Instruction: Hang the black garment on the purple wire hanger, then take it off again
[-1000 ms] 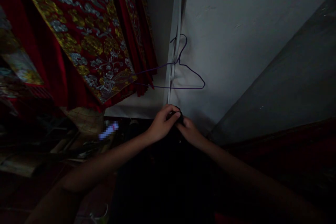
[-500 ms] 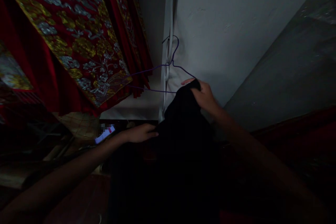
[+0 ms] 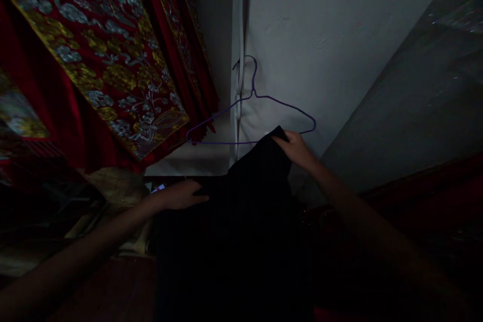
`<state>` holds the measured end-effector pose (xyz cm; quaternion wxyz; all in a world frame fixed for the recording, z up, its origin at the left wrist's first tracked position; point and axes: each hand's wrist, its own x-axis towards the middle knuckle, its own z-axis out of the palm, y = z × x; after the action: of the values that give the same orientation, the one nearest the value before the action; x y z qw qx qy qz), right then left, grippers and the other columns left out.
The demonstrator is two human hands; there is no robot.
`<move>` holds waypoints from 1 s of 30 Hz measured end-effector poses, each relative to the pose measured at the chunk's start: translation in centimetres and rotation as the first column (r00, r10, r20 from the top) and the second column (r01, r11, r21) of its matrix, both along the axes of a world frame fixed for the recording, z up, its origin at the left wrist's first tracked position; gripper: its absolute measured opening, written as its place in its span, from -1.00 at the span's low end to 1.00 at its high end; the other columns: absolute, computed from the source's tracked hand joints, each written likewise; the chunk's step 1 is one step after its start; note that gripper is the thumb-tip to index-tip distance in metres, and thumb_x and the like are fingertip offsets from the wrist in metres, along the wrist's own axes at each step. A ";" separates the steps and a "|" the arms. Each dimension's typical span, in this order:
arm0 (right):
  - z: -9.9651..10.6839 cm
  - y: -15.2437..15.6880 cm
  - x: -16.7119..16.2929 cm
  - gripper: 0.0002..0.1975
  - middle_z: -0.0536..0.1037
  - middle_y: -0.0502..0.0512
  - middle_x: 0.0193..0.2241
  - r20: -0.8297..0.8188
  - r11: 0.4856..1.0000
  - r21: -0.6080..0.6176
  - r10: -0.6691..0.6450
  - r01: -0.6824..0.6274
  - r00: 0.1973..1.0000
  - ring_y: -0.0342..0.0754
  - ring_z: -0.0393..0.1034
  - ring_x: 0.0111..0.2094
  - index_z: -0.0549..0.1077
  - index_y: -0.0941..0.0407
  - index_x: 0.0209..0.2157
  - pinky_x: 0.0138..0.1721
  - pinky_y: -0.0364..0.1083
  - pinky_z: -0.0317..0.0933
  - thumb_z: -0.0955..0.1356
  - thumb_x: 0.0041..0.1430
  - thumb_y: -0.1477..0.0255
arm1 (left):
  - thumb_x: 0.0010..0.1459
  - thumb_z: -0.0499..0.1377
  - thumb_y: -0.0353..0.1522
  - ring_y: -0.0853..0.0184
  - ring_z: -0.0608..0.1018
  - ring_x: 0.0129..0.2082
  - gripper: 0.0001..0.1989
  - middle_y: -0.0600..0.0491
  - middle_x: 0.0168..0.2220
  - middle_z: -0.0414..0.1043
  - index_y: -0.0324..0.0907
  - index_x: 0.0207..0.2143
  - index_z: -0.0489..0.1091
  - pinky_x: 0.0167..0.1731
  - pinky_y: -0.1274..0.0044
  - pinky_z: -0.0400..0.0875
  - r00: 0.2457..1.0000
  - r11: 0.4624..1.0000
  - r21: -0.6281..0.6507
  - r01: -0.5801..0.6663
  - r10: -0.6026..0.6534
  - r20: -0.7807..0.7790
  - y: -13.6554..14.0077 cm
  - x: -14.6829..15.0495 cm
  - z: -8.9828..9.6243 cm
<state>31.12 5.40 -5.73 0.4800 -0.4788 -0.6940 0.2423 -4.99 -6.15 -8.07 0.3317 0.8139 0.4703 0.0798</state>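
A black garment [image 3: 241, 201] hangs spread between my hands, too dark to show its exact kind. My right hand [image 3: 296, 148] is closed on its raised upper corner, just below the right arm of a purple wire hanger [image 3: 281, 102]. My left hand [image 3: 184, 194] grips the garment's upper left edge, lower down. The hanger is hooked at the grey pipe on the wall, and its whole frame shows except a stretch of the lower bar behind the cloth. The garment is off the hanger, its corner in front of the lower bar.
Red cloth with gold and silver embroidery [image 3: 121, 75] hangs at the upper left. A thin grey pipe [image 3: 237, 20] runs up the pale wall [image 3: 320, 35]. A lit phone [image 3: 157, 188] peeks out behind my left wrist. Dim clutter fills the lower left.
The garment's corner has come down off the hanger's right arm, which now shows whole. The hanger has swung to face me. My left hand has moved left, covering most of the phone.
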 end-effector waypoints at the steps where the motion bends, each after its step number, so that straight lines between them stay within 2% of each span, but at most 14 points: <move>1: 0.5 -0.5 1.0 -0.59 0.42 0.03 -0.57 0.006 0.999 0.032 -0.014 0.014 1.000 -0.03 0.31 -0.48 0.43 0.11 -0.54 -0.46 -0.09 0.15 0.37 -0.01 0.02 | 0.23 0.16 -0.09 0.15 0.56 -0.13 -0.63 -0.05 -0.13 0.56 -0.17 -0.15 0.55 -0.03 0.36 0.43 0.998 0.998 0.067 -0.013 0.017 -0.066 0.4 -0.4 0.7; 3: 1.6 -1.4 2.6 -0.63 0.44 0.02 -0.56 0.003 0.996 0.070 -0.050 0.049 0.999 -0.04 0.31 -0.49 0.47 0.12 -0.52 -0.46 -0.10 0.15 0.40 -0.01 0.08 | 0.25 0.10 -0.13 0.16 0.54 -0.14 -0.65 -0.09 -0.11 0.51 -0.19 -0.20 0.54 -0.02 0.35 0.42 0.988 0.972 0.231 -0.033 0.066 -0.138 1.4 -0.9 2.8; 7: 3.4 -2.6 3.8 -0.59 0.41 0.02 -0.59 -0.044 0.993 0.026 -0.110 0.111 0.993 -0.07 0.27 -0.53 0.44 0.12 -0.54 -0.51 -0.11 0.10 0.42 -0.02 0.04 | 0.29 0.03 -0.11 0.18 0.51 -0.11 -0.59 -0.09 -0.13 0.41 -0.19 -0.35 0.53 0.02 0.35 0.41 0.988 0.847 0.528 -0.062 0.128 -0.089 2.9 -0.6 8.4; 9: 3.7 -2.9 3.4 -0.56 0.39 0.01 -0.61 -0.056 0.995 -0.036 -0.095 0.093 0.994 -0.09 0.25 -0.55 0.41 0.12 -0.57 -0.54 -0.12 0.07 0.43 -0.05 0.00 | 0.27 0.06 -0.11 0.15 0.50 -0.06 -0.61 -0.09 -0.09 0.42 -0.19 -0.36 0.53 0.06 0.32 0.39 0.991 0.777 0.625 -0.075 0.126 -0.039 3.2 0.1 10.7; 12: 3.4 -3.6 2.0 -0.54 0.37 0.01 -0.62 -0.084 0.987 -0.160 0.000 -0.013 0.996 -0.10 0.24 -0.56 0.39 0.12 -0.58 -0.54 -0.12 0.07 0.43 -0.08 -0.02 | 0.24 0.11 -0.15 0.07 0.45 0.12 -0.69 -0.09 0.13 0.39 -0.17 -0.33 0.52 0.18 0.24 0.31 0.996 0.700 0.709 -0.088 0.075 0.050 3.7 1.7 12.8; 15: 2.4 -4.7 0.3 -0.58 0.38 0.00 -0.62 -0.116 0.973 -0.211 0.076 -0.099 0.990 -0.10 0.25 -0.55 0.41 0.12 -0.55 -0.51 -0.12 0.10 0.42 -0.07 0.03 | 0.20 0.18 -0.19 0.04 0.41 0.20 -0.77 -0.10 0.24 0.34 -0.17 -0.36 0.48 0.23 0.21 0.26 0.990 0.692 0.716 -0.085 -0.026 0.142 4.7 3.3 13.3; 17: 1.8 -5.3 -0.5 -0.63 0.41 0.01 -0.60 -0.111 0.976 -0.188 0.089 -0.109 0.990 -0.08 0.27 -0.52 0.42 0.12 -0.54 -0.49 -0.11 0.13 0.40 -0.05 0.07 | 0.16 0.22 -0.23 0.06 0.47 0.13 -0.80 -0.14 0.14 0.43 -0.18 -0.28 0.45 0.17 0.23 0.33 0.973 0.694 0.705 -0.146 -0.028 0.230 5.7 3.8 13.0; 20: 1.7 -6.0 -0.4 -0.69 0.52 0.06 -0.50 -0.080 0.991 -0.096 0.085 -0.093 0.993 0.00 0.39 -0.42 0.48 0.12 -0.46 -0.38 -0.05 0.26 0.38 0.00 0.14 | 0.19 0.19 -0.27 0.15 0.58 -0.06 -0.68 -0.07 -0.12 0.56 -0.18 -0.02 0.41 0.03 0.31 0.42 0.928 0.723 0.637 -0.268 0.017 0.372 7.0 3.7 12.1; 23: 2.6 -6.4 0.9 -0.72 0.62 0.14 -0.26 -0.090 0.991 0.126 -0.041 0.052 0.995 0.09 0.49 -0.18 0.55 0.12 -0.24 -0.11 0.05 0.34 0.37 0.09 0.24 | 0.25 0.11 -0.26 0.17 0.61 -0.17 -0.68 -0.01 -0.25 0.60 -0.18 0.00 0.46 -0.02 0.35 0.43 0.926 0.775 0.574 -0.265 0.037 0.377 7.5 3.3 11.4; 25: 3.6 -6.2 2.3 -0.62 0.59 0.20 -0.08 -0.181 0.939 0.269 -0.170 0.215 0.969 0.12 0.48 -0.06 0.51 0.10 -0.03 -0.02 0.09 0.33 0.39 0.12 0.29 | 0.27 0.09 -0.25 0.17 0.61 -0.19 -0.70 -0.01 -0.24 0.61 -0.17 -0.08 0.52 -0.05 0.37 0.44 0.939 0.775 0.579 -0.253 0.053 0.340 7.3 3.0 11.4; 26: 4.1 -6.0 3.2 -0.55 0.58 0.22 -0.04 -0.235 0.914 0.297 -0.212 0.278 0.949 0.13 0.49 -0.06 0.47 0.09 0.05 -0.03 0.10 0.35 0.41 0.11 0.29 | 0.28 0.09 -0.24 0.16 0.61 -0.17 -0.71 -0.01 -0.22 0.61 -0.16 -0.11 0.54 -0.05 0.38 0.43 0.944 0.763 0.596 -0.249 0.054 0.326 7.1 2.8 11.5; 27: 4.6 -5.8 4.2 -0.49 0.58 0.23 -0.05 -0.268 0.906 0.290 -0.231 0.307 0.935 0.14 0.50 -0.09 0.45 0.08 0.09 -0.08 0.11 0.37 0.43 0.08 0.29 | 0.28 0.09 -0.24 0.17 0.60 -0.15 -0.71 -0.01 -0.19 0.61 -0.15 -0.12 0.55 -0.04 0.38 0.43 0.950 0.748 0.620 -0.237 0.043 0.310 7.0 2.7 11.8; 28: 5.2 -5.5 5.2 -0.48 0.60 0.23 -0.11 -0.274 0.920 0.252 -0.230 0.300 0.934 0.15 0.52 -0.14 0.46 0.08 0.07 -0.16 0.11 0.39 0.46 0.05 0.27 | 0.27 0.10 -0.23 0.17 0.59 -0.13 -0.71 -0.01 -0.17 0.60 -0.14 -0.13 0.55 -0.02 0.38 0.42 0.957 0.729 0.649 -0.217 0.026 0.291 6.9 2.4 12.1; 30: 6.3 -5.1 6.8 -0.57 0.62 0.18 -0.28 -0.217 0.975 0.101 -0.171 0.196 0.961 0.16 0.54 -0.27 0.55 0.09 -0.09 -0.30 0.10 0.40 0.49 0.00 0.19 | 0.25 0.13 -0.21 0.15 0.56 -0.07 -0.73 -0.04 -0.11 0.56 -0.13 -0.18 0.57 0.03 0.37 0.39 0.963 0.671 0.712 -0.208 0.012 0.270 6.9 1.8 12.7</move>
<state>37.94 0.26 0.59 0.5984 -0.4831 -0.6062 0.2025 -3.21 0.78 4.65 0.0269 0.8320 0.4028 0.3805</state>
